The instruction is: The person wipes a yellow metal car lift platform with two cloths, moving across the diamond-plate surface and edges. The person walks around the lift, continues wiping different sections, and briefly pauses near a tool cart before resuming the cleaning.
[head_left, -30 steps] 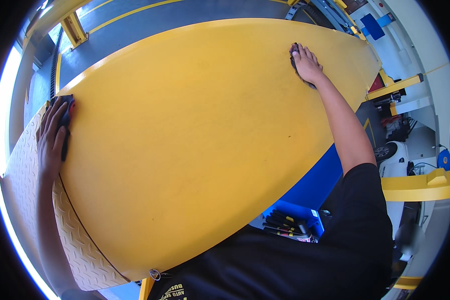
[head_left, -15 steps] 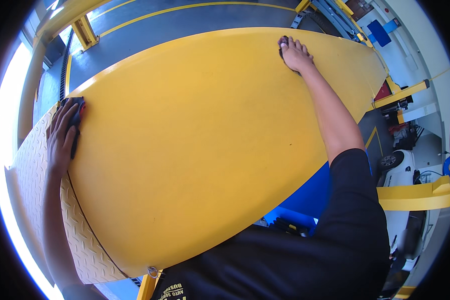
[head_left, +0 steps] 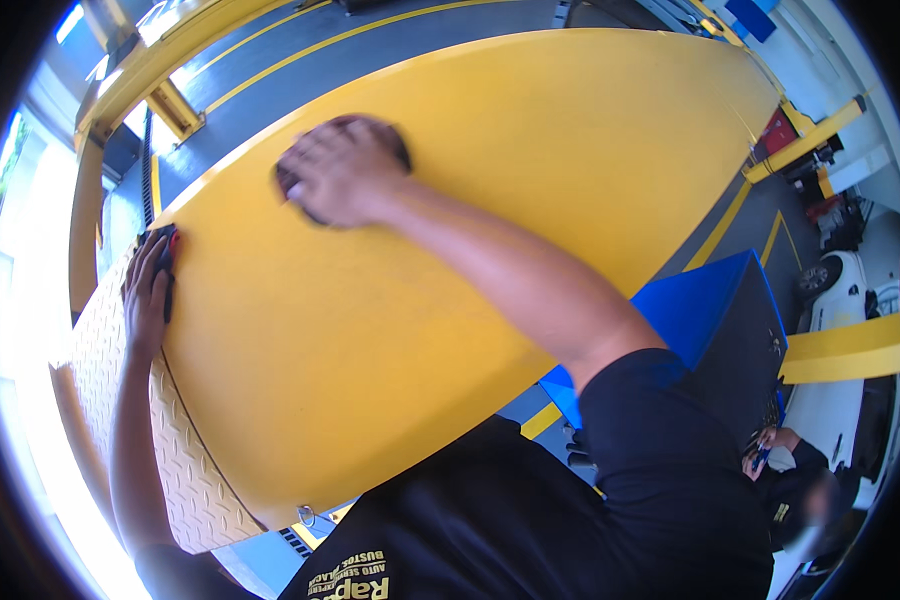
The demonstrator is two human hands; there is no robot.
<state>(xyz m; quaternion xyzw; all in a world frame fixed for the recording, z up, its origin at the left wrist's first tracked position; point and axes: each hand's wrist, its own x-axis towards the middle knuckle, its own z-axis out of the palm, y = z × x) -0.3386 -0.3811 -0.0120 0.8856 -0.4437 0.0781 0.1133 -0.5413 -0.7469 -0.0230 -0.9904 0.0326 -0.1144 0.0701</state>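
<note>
A broad, smooth yellow panel [head_left: 440, 270] stretches in front of me. My right hand [head_left: 345, 175] presses a dark pad or folded cloth [head_left: 395, 145] onto its upper left part, fingers curved over it. Motion blurs that hand, so the pad's exact kind is unclear. At the panel's left end, my left hand [head_left: 147, 295] grips a dark piece with a red edge [head_left: 170, 250], thumb on one side and fingers on the other. What this piece is, I cannot make out. Beside it runs a diamond-plate strip [head_left: 185, 460].
Yellow lift posts and beams stand at the far left, including a post [head_left: 175, 110], and a yellow arm [head_left: 845, 350] at right. A blue panel [head_left: 690, 295] is close to my right elbow. Another person [head_left: 800, 490] is at lower right, near a white car [head_left: 835, 290].
My right hand has swept the dark pad leftward across the panel from its far right part. My left hand stays at the panel's left end. The view has shifted, bringing another person into sight.
</note>
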